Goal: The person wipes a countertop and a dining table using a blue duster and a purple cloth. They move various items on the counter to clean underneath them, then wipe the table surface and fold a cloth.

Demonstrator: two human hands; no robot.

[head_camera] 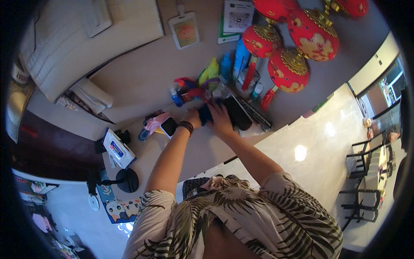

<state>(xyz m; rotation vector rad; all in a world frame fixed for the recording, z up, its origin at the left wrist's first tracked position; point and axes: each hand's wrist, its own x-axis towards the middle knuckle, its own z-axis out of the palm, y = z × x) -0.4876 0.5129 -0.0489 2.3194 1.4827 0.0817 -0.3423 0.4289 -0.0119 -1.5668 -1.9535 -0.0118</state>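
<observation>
My left hand (193,118), with a dark beaded bracelet at the wrist, is at the left side of a dark blue item (204,114) that looks soft. My right hand (220,119) lies over its right side with the fingers spread. The hands and the item are blurred, so the grip of my left hand does not show. A long black object (237,113) lies just right of my right hand. Left of my left wrist, a white-framed device with a dark screen (169,127) rests beside a pink cloth (157,121). A small blue bottle (176,97) stands beyond my hands.
Red and gold hanging ornaments (288,69) dangle at upper right. Blue bottles (225,66) and a small white-capped bottle (257,91) stand behind the black object. A wipes pack (119,149) and a round black stand base (127,180) are at left.
</observation>
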